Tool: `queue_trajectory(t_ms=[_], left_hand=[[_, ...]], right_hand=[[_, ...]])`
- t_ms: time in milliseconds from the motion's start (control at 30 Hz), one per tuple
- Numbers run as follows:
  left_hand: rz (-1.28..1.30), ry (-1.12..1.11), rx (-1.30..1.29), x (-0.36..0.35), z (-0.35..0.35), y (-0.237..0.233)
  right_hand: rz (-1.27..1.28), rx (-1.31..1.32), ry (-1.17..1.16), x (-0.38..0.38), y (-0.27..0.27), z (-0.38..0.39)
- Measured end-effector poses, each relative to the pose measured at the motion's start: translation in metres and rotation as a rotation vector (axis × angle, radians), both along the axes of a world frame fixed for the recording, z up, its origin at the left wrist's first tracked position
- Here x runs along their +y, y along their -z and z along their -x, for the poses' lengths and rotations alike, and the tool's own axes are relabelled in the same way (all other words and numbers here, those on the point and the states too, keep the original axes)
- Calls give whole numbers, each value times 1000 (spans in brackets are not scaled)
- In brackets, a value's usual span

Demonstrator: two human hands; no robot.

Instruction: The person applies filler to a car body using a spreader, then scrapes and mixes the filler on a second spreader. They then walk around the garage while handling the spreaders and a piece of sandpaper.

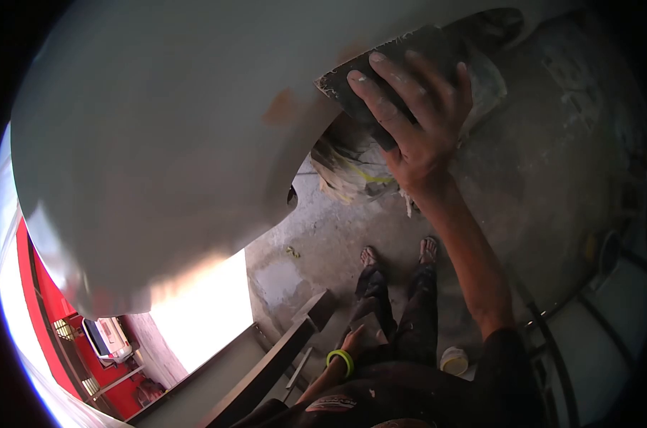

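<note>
My right hand (423, 107) reaches up and presses a dark sanding sheet (373, 128) with frayed edges against a grey painted panel (159, 143). Its fingers are spread across the back of the sheet, gripping it. Whether a block sits under the sheet is hidden. A brownish patch (280, 107) marks the panel left of the sheet. Low in front of my body is my left hand (353, 341), with a yellow-green band (340, 362) on its wrist. Its fingers look closed around a dull flat piece (372, 328), too dim to name.
Below the panel stands a crumpled, plastic-covered bundle (352, 171) on the concrete floor (280, 250). A long dark beam (273, 364) runs at lower left. By my right side is a pale tub (454, 361). Outside, a white vehicle (109, 339) is parked beside red surfaces.
</note>
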State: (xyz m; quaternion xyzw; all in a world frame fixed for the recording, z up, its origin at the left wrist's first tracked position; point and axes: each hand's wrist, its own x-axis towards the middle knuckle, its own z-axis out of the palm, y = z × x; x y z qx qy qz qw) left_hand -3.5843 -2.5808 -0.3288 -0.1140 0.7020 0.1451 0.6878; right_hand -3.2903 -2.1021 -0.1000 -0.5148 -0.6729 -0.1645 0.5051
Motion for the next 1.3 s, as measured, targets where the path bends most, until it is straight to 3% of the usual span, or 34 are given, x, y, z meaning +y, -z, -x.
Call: queue_trajectory(t_ms=[367, 500, 600, 733, 867, 1100, 1167, 1233, 1300], left_hand=[[-134, 238, -15, 5, 0, -2], [-123, 185, -50, 1, 5, 1], [1, 80, -9, 21, -7, -22], [-247, 400, 24, 19, -2, -25], [-292, 469, 70, 20, -1, -29], [-157, 325, 3, -18, 28, 19], [-210, 472, 35, 10, 16, -15], [-186, 406, 18, 18, 11, -27], [-82, 131, -43, 9, 18, -14]], right_hand=[[26, -31, 18, -12, -27, -7], [81, 20, 6, -12, -31, 15], [147, 14, -2, -24, -26, 22], [233, -21, -22, -34, -26, 12], [97, -36, 18, -27, -41, 13], [58, -46, 8, -16, -18, 32], [80, -74, 5, -22, -18, 27], [127, -78, -12, -29, -20, 21], [97, -60, 27, -27, -30, 10]])
